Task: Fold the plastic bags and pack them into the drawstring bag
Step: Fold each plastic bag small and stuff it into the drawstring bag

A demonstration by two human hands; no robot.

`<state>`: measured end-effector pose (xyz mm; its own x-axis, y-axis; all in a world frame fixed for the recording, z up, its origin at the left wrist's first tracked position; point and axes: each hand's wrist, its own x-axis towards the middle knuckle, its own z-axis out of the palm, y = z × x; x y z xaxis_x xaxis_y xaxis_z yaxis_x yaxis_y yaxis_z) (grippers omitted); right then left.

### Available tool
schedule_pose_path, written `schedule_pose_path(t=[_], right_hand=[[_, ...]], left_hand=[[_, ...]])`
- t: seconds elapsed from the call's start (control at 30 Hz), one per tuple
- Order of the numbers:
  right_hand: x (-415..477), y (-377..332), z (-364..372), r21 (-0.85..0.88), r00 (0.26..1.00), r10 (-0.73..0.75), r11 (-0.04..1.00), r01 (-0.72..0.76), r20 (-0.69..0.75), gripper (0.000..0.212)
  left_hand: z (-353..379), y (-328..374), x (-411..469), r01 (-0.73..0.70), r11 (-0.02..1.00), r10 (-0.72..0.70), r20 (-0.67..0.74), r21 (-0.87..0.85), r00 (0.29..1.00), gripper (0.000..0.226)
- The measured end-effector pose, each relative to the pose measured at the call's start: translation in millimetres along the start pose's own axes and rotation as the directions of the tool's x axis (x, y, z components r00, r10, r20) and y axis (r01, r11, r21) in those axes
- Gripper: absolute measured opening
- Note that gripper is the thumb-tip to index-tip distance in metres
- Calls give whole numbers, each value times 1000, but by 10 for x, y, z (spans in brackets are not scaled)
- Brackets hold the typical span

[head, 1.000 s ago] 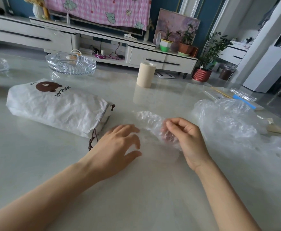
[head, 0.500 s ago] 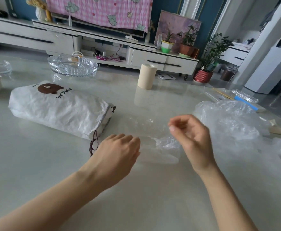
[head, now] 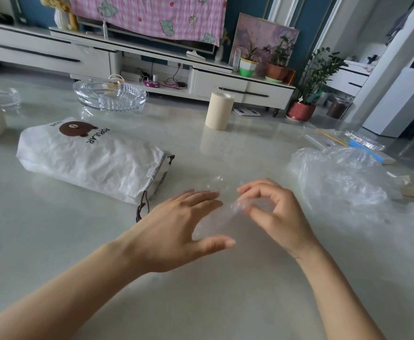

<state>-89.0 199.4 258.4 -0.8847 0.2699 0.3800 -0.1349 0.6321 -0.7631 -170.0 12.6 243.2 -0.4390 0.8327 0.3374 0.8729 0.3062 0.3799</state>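
Glass with ribbed sides forms the wide shallow dish [head: 110, 95] far back on the left of the table [head: 201, 303], a pale, glossy, stone-like top that mirrors what stands on it. Nearer lies the drawstring bag [head: 90, 163], white, crinkled like paper and plump. It is on its side, with its gathered mouth and dark braided cord [head: 142, 204] turned toward the hands, and it bears a brown bear face and the word "POPULAR". Just right of the cord the left hand [head: 174, 231] is spread, fingers straight, holding nothing, at one end of a thin clear plastic bag [head: 213, 222] low over the table. The right hand [head: 277, 214] pinches that bag's crumpled other end between thumb and forefinger. Behind stands a matte beige roll [head: 219, 110], upright. Further right sits a puffy, wrinkled heap of plastic bags [head: 341, 182]. Beyond the table are a low white cabinet [head: 225, 87], a pink checked cloth [head: 147, 15] and potted plants [head: 319, 69].
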Motion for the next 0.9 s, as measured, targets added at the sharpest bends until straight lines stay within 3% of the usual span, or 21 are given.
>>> schedule_pose_path(t=[0.07, 0.2, 0.27, 0.3, 0.37, 0.43, 0.53, 0.6, 0.73, 0.9], right_hand=[[17, 14, -51, 21, 997, -7, 1000, 9, -72, 4], [-1, 73, -143, 38, 947, 205, 975, -220, 246, 14], [-19, 86, -140, 21, 927, 244, 965, -261, 285, 7], [-14, 77, -132, 32, 930, 251, 963, -269, 270, 3], [-9, 78, -110, 76, 933, 274, 951, -298, 236, 11], [7, 94, -65, 84, 935, 318, 939, -334, 159, 21], [39, 179, 40, -173, 951, 307, 935, -310, -47, 38], [51, 206, 116, -355, 950, 273, 882, -309, -150, 41], [90, 182, 218, -610, 956, 238, 735, -294, -174, 26], [129, 275, 153, -742, 966, 135, 619, -255, -220, 34]], left_hand=[[70, -57, -24, 26, 999, -25, -11, 28, 1000, 90], [110, -168, 7, -1, 995, 12, -100, 102, 995, 35], [117, -210, 15, -27, 996, 40, -160, 81, 986, 23], [114, -224, 19, -32, 996, 46, -185, 78, 982, 20], [111, -209, 16, -11, 997, 31, -247, 81, 969, 37], [114, -191, 31, 94, 992, -62, -326, 82, 943, 43], [118, -158, 64, 354, 933, -322, -294, 64, 900, 41], [128, -130, 90, 458, 878, -413, -265, 136, 871, 31], [159, -59, 131, 479, 811, -428, -216, 336, 877, 37], [164, -36, 113, 446, 794, -412, -174, 413, 894, 40]])
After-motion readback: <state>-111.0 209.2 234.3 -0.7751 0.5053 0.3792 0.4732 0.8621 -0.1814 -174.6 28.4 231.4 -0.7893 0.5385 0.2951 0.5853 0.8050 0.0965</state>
